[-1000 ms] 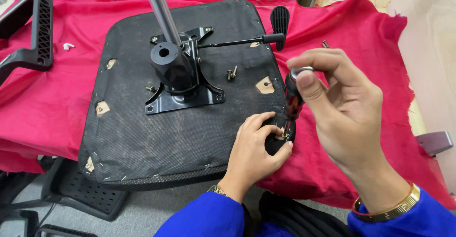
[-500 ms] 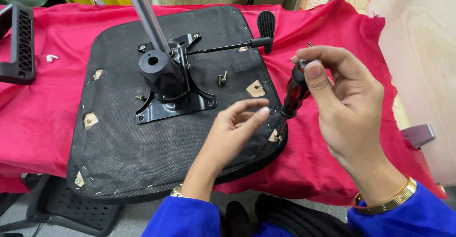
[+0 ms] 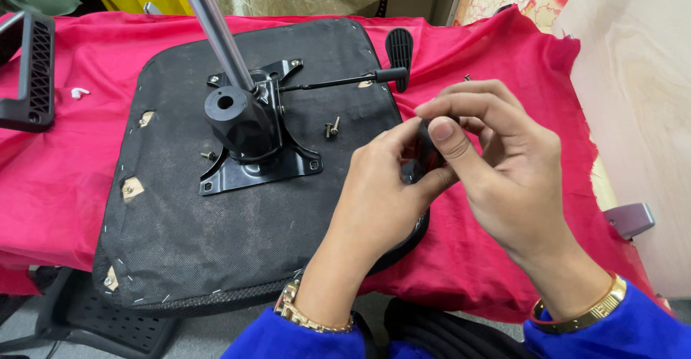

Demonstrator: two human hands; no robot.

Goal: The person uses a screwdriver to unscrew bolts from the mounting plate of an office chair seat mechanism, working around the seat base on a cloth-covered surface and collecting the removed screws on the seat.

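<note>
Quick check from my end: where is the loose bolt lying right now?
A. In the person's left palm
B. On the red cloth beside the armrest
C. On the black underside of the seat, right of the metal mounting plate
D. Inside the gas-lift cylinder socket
C: the loose bolt lies on the black seat underside, just right of the metal mounting plate, apart from both hands.

Red cloth [image 3: 72, 186] over the table, black plastic armrest [image 3: 32, 71] at far left, small white clip [image 3: 79, 92] beside it (on the cloth) — pale wooden panel [image 3: 640, 100] at right.
</note>
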